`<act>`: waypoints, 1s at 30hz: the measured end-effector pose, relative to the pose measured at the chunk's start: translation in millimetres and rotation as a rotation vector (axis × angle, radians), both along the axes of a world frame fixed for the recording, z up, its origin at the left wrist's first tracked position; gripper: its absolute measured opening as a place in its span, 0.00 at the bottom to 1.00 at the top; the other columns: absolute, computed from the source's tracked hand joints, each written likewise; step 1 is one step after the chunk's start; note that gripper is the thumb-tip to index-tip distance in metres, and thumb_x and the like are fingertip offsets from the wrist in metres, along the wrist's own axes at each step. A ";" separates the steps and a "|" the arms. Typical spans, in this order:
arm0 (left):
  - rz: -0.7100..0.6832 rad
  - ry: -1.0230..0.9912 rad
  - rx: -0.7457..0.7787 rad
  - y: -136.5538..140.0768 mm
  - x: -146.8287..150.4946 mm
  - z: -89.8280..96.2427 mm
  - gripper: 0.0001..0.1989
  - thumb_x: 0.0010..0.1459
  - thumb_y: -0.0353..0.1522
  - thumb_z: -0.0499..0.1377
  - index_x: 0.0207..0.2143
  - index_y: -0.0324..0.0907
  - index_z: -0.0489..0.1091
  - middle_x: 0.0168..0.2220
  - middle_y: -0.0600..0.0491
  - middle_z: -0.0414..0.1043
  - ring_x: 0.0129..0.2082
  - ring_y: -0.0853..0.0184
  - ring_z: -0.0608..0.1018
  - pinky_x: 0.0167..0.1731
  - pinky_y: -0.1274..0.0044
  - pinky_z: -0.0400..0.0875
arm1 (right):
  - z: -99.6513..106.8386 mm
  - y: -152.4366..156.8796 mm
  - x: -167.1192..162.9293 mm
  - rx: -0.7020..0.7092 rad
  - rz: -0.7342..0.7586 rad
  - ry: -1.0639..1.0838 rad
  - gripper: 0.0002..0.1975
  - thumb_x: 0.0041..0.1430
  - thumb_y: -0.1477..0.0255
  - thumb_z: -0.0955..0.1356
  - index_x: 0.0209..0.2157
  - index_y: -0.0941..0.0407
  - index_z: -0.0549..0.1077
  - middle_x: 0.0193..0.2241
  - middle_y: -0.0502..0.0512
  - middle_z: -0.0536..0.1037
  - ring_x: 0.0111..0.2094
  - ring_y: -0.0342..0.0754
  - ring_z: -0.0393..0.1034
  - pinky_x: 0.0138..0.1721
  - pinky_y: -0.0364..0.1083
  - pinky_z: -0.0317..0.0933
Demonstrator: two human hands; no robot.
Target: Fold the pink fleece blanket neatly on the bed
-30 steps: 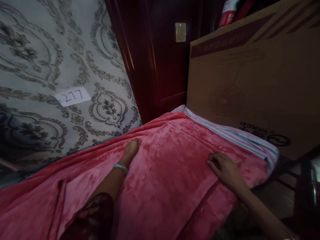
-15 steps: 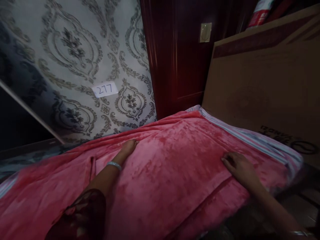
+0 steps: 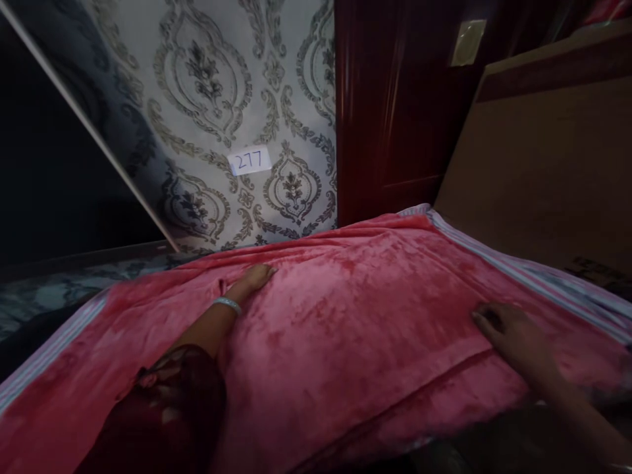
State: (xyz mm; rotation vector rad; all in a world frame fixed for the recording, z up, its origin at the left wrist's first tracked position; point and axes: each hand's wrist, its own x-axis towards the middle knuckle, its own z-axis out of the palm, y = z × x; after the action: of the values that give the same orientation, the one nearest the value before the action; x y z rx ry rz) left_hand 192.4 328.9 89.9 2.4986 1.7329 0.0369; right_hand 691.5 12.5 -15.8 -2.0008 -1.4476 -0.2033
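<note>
1. A pink plush blanket (image 3: 345, 322) spreads across the lower half of the frame, from the lower left corner to the right edge, rumpled along its far side.
2. The left hand (image 3: 257, 276), left of centre, lies on the blanket near that rumpled side, palm down with the fingers slightly bent; whether they pinch any fabric I cannot tell.
3. A pale bracelet (image 3: 228, 303) circles the left wrist, and a dark red sleeve (image 3: 172, 401) covers the forearm at lower left.
4. The right hand (image 3: 516, 336), right of centre, is at the blanket with thumb and fingers curled and a small dark gap between them; whether cloth is caught there I cannot tell.
5. Striped edging (image 3: 494, 253) borders the blanket at right, beside a cardboard box (image 3: 557, 145).
6. Behind, a patterned wall (image 3: 205, 72) bears a white card (image 3: 250, 160) reading 277, above the left hand.
7. A dark red panel (image 3: 385, 118) fills the upper centre-right, with a pale plate (image 3: 468, 43) on it.
</note>
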 end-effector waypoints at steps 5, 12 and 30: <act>0.079 -0.011 0.050 -5.3 -25.4 -9.3 0.21 0.68 0.41 0.49 0.45 0.41 0.79 0.49 0.44 0.79 0.50 0.60 0.78 0.48 0.76 0.67 | 1.9 0.9 0.9 -0.030 0.006 0.023 0.20 0.55 0.51 0.60 0.29 0.51 0.71 0.32 0.62 0.80 0.36 0.62 0.74 0.40 0.57 0.65; 0.148 -0.037 0.103 -7.0 -24.0 -21.2 0.23 0.69 0.41 0.46 0.47 0.40 0.78 0.49 0.42 0.79 0.50 0.59 0.78 0.49 0.74 0.68 | -0.8 1.5 0.9 -0.004 -0.020 0.020 0.18 0.53 0.50 0.61 0.29 0.49 0.71 0.32 0.61 0.80 0.36 0.64 0.75 0.41 0.60 0.67; -0.278 0.056 0.028 -93.5 12.1 -28.9 0.34 0.67 0.49 0.46 0.71 0.46 0.50 0.73 0.45 0.42 0.72 0.47 0.45 0.66 0.53 0.42 | 24.4 -6.3 -22.3 -0.092 -0.077 -0.026 0.13 0.57 0.60 0.60 0.29 0.54 0.68 0.34 0.66 0.78 0.36 0.56 0.70 0.40 0.51 0.61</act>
State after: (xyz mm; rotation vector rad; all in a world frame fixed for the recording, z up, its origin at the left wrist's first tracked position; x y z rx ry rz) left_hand 204.5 235.5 60.9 2.7607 1.3949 -0.0304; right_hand 669.2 6.2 8.6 -2.1380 -1.4197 -0.1995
